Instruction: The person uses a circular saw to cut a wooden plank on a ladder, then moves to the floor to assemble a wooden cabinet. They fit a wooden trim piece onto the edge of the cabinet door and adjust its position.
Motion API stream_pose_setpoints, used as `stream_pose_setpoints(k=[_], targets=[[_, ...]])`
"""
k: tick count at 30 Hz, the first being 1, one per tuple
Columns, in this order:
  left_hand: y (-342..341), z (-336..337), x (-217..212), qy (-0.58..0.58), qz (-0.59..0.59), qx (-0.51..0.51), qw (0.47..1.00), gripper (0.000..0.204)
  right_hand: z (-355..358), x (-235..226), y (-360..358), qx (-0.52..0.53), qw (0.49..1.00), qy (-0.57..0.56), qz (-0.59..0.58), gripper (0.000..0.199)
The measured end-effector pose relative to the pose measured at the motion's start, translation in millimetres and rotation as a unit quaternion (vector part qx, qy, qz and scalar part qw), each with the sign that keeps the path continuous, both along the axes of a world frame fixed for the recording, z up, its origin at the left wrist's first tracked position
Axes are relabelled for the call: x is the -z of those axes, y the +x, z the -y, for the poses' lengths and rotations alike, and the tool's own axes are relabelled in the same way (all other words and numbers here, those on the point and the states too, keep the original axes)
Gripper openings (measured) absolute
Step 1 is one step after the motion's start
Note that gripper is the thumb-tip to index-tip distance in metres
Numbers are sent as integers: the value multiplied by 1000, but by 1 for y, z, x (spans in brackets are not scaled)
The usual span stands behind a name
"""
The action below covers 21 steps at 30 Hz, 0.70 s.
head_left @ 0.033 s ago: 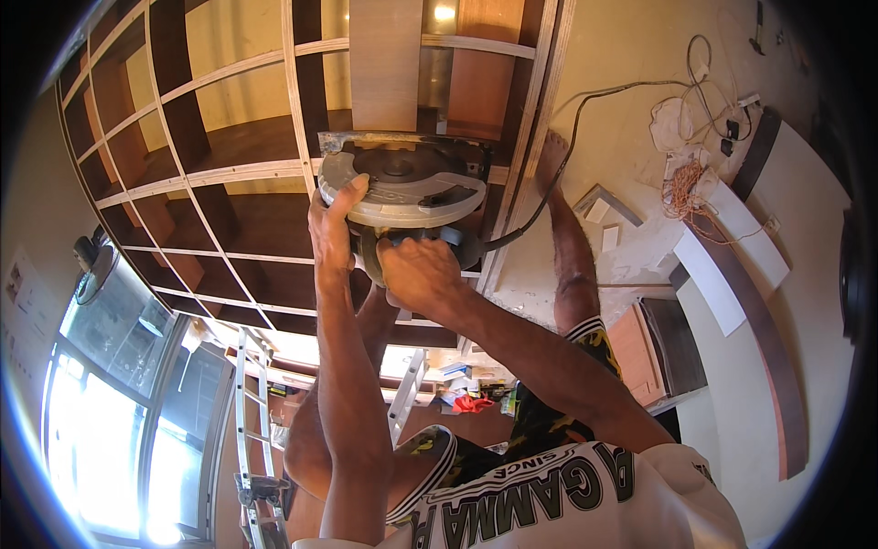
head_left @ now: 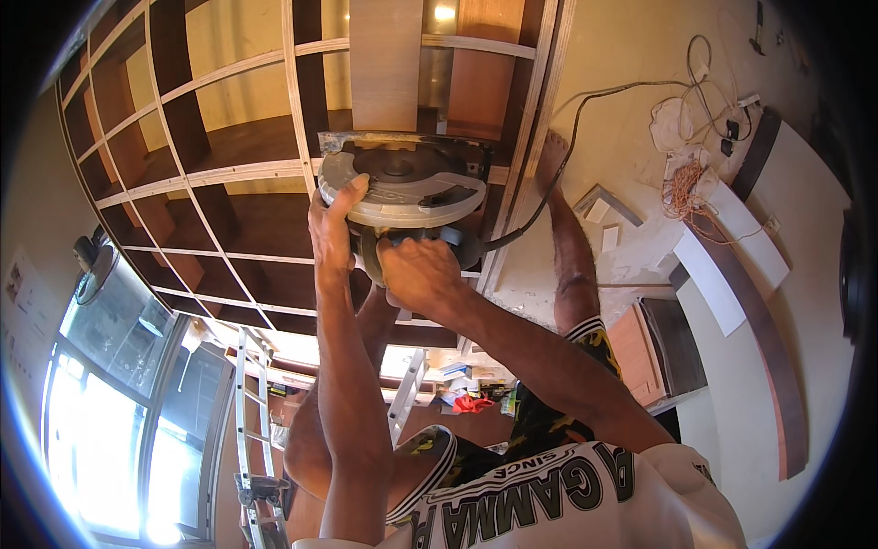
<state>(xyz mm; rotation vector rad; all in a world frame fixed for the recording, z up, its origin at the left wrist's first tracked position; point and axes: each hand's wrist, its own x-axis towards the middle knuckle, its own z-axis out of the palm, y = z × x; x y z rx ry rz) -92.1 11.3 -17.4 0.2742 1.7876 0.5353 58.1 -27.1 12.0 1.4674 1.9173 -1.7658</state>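
A circular saw (head_left: 402, 197) with a grey blade guard is held in both my hands, over an open wooden shelf frame (head_left: 242, 178). My left hand (head_left: 335, 224) grips the left side of the saw, its thumb lying on top of the guard. Wrapped round the saw's handle, my right hand (head_left: 422, 273) is closed beside a blue part. The saw's flat base plate (head_left: 402, 137) meets a brown wooden board (head_left: 386, 69) that runs away from me over the frame. Whether the blade touches the board is hidden. A black power cord (head_left: 526, 224) leaves the saw's right side.
My bare foot (head_left: 554, 151) is on the floor right of the frame, close to the cord. Farther right lie an orange coiled cord (head_left: 684, 194), plugs (head_left: 729, 137), white panels (head_left: 713, 279) and a hammer (head_left: 757, 27). A metal ladder (head_left: 256, 403) stands at lower left.
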Motion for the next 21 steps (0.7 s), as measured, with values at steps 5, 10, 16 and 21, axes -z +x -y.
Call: stream_pose_setpoints(k=[5,10,16,21], targets=[[-5,4,6,-2,-9,5,1000,64,1,1,-2,-1,1000,3,4,19],[-7,5,7,2,-3,-13,1000,62,3,3,-2,6,1000,8,1,19],[-6,4,5,9,-4,-32,999,61,1,3,-3,0,1000,-2,-2,20],[-4,1,1,8,-1,-31,999,60,3,5,-4,1,1000,0,0,20]])
